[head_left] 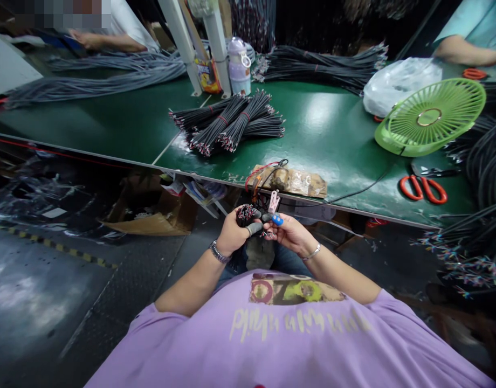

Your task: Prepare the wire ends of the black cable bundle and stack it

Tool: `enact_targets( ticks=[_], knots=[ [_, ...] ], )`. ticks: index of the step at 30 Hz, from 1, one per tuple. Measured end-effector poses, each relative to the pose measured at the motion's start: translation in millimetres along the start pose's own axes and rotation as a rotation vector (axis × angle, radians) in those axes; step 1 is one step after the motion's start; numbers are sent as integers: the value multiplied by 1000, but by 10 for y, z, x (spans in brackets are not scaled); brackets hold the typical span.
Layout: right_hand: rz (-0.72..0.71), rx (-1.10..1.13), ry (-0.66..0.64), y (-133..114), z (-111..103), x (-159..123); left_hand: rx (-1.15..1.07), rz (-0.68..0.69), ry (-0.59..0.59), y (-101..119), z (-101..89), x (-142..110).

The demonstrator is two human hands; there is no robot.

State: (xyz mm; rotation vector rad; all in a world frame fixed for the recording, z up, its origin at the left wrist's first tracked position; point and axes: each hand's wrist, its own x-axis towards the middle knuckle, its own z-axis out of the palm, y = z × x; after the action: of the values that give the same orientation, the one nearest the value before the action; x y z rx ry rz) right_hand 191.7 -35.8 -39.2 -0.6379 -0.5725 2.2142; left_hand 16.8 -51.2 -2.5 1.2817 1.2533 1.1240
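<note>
My left hand [232, 231] is wrapped round a bundle of black cables [245, 214], whose stripped ends with small coloured wires point up. Dark covers sit on some of its fingertips. Beside it my right hand [287, 230] pinches at wire ends [268, 234] near the bundle; a blue cover is on one fingertip. Exactly what the right fingers hold is too small to make out. Just above both hands, a pink clothes peg [274, 201] stands at the table edge, by a taped cardboard piece [300, 181] with red and black leads.
Tied bundles of short black cables [235, 121] lie on the green table [324, 145]. To the right are red-handled scissors [423, 188], a green fan [429, 116] and a plastic bag [397, 83]. A bottle [240, 67] stands behind. Two other people sit across the table.
</note>
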Motion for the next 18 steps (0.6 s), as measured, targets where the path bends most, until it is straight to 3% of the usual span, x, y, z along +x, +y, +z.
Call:
enact_targets(
  ticks=[18],
  knots=[
    [21, 18, 9, 34, 29, -40, -12, -15, 6, -7, -1, -16]
  ],
)
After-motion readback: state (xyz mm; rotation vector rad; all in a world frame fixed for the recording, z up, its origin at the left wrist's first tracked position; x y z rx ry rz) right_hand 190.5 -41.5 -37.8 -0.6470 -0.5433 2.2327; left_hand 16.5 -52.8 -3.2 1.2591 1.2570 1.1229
